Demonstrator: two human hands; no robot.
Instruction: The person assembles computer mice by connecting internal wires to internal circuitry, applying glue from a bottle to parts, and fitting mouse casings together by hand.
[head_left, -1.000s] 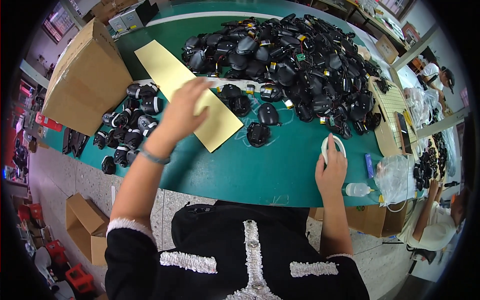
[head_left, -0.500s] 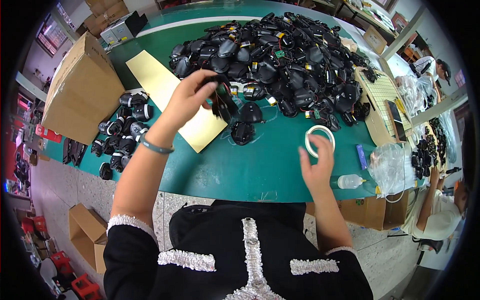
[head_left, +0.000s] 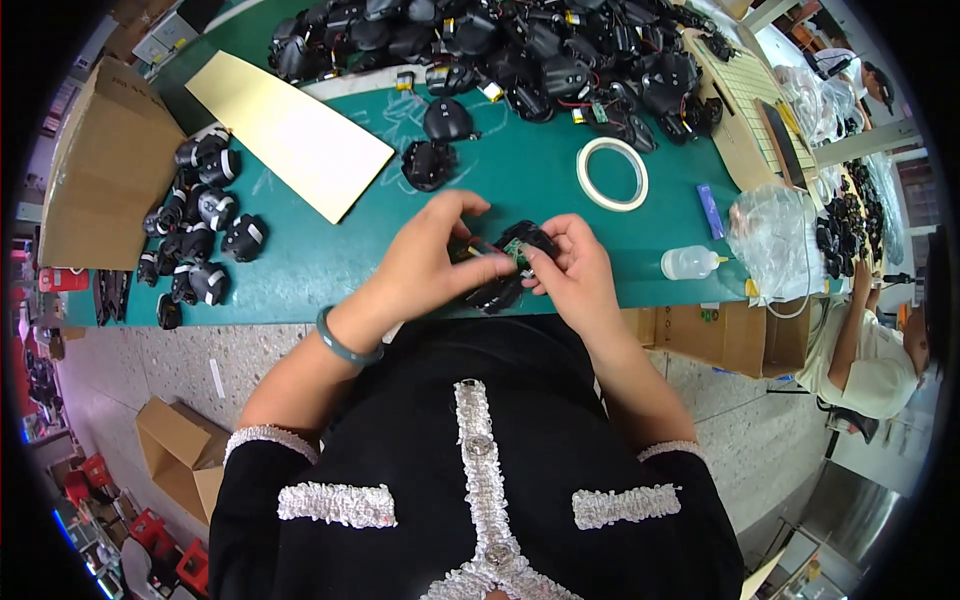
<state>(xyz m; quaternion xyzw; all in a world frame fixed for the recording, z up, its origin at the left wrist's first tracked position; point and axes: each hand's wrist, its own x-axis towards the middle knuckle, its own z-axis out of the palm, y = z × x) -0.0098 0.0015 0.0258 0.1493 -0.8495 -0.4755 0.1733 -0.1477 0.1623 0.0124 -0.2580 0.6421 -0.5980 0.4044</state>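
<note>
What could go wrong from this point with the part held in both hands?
The black part with a green circuit board is pinched between the left hand and right hand near the green table's front edge; a slip might drop it to the floor. Its exposed board might suffer from finger pressure.

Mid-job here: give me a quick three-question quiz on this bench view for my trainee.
1. True or false: both the left hand and the right hand grip the black part with a small green circuit board.
2. Where does the roll of tape lie? A) on the right hand's fingers B) flat on the green table C) on the cardboard box
3. Fill in: the small clear squeeze bottle lies to the person's ____ of the hands.

Key: 1 true; 2 B; 3 right.
</note>
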